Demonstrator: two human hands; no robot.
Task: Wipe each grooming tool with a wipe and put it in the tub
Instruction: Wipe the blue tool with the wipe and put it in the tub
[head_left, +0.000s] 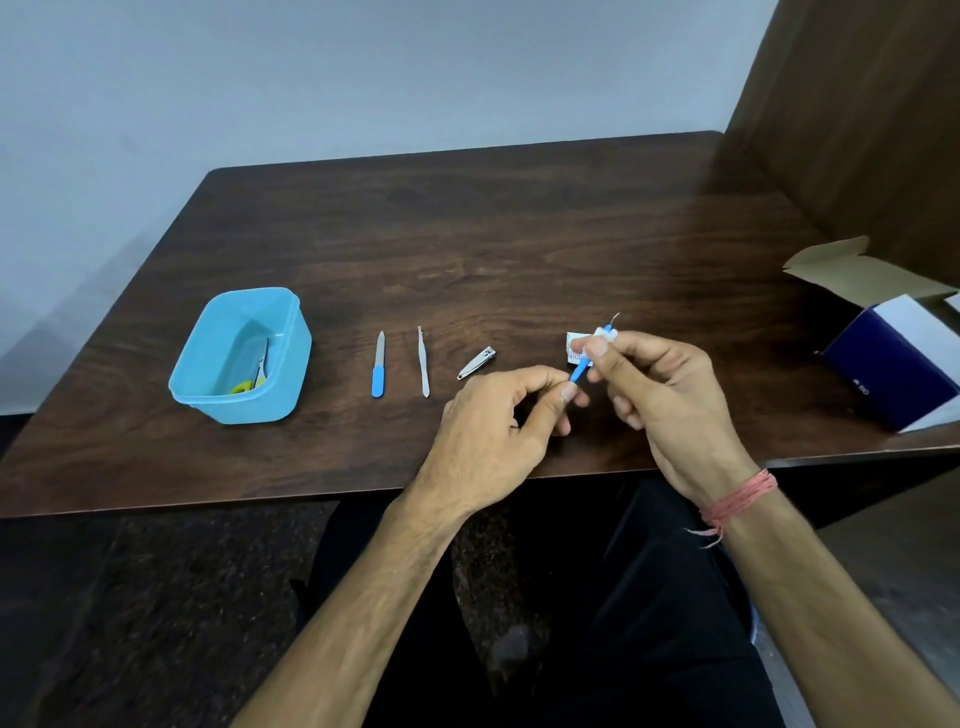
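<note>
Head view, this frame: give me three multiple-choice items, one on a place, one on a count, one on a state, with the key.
1. Where do the yellow-handled scissors lie?
A. Inside the light blue plastic tub
B. Beside the open dark blue cardboard box
C. In the left hand

2. How many tools lie loose on the dark wooden table between tub and hands?
A. One
B. Three
C. Five

3. What grips the thin blue-handled tool?
A. Nothing
B. Left hand only
C. Both hands

Key: 1 A, they show through the tub's opening. 2 B, blue-handled nail file, steel tweezers, steel nail clipper. 3 C, left pinches its end, right hand holds a white wipe at it.
</note>
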